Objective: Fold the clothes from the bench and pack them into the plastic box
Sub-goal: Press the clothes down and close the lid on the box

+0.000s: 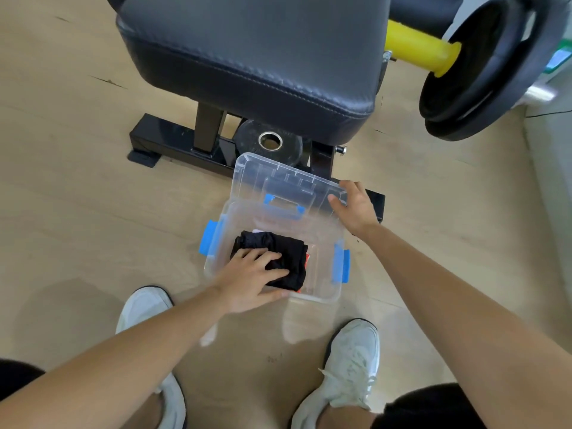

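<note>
Head view, looking straight down. At centre of frame, on pale wood floor, clear plastic box with blue latches on its left and right walls. Inside, toward the left half, folded black garment lying on top; sliver of red cloth peeking out at its right edge, bit of white cloth at its upper edge. Left hand reaching in from lower left, palm down on the black garment, fingers spread and nearly straight, pressing flat, nothing gripped; thumb laid along the box's near rim. Right hand coming from lower right, pinching the right corner of the clear lid: thumb on the lid's top face, other fingers curled behind its edge. Lid overlapping the box's far rim and extending up-frame toward the bench's foot; tilted or flat, hard to tell. Blue handle in the lid's middle. Above in frame, black padded bench on black steel frame; small weight plate beneath the pad, just above the lid. Upper right: barbell with yellow sleeve and large black plate. Bottom of frame: two white shoes, one either side of centre.
</note>
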Motion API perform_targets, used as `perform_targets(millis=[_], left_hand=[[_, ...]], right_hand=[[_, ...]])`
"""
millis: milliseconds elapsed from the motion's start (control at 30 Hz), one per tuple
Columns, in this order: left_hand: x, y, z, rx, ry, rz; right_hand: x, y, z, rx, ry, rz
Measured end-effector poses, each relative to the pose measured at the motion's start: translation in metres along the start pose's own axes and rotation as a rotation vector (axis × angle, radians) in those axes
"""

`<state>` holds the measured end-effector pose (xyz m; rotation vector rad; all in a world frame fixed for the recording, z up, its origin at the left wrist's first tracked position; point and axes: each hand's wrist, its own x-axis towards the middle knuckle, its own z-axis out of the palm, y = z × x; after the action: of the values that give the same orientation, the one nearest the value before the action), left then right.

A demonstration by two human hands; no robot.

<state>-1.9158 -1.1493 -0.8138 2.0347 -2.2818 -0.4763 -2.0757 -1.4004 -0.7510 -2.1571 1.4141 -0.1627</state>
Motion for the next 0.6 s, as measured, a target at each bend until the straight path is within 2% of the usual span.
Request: perform_targets(millis=[167, 300, 467, 600], left_hand=[[0.008, 0.006, -0.011, -0.034, -0.282, -0.088], [0.013, 0.009, -0.020, -0.073, -0.397, -0.129], [0.007, 0.011, -0.027, -0.041, -0.328, -0.113], [0.001, -0.003, -0.046, -0.117, -0.165, -0.099]], right_hand=[[-0.006, 0.000, 0.004, 0.148, -0.018, 0.059], [-0.015, -0.006, 0.001, 0.217, -0.063, 0.109], [-0.023, -0.008, -0.009, 0.254, -0.071, 0.096], [-0.036, -0.009, -0.022, 0.254, -0.061, 0.032]])
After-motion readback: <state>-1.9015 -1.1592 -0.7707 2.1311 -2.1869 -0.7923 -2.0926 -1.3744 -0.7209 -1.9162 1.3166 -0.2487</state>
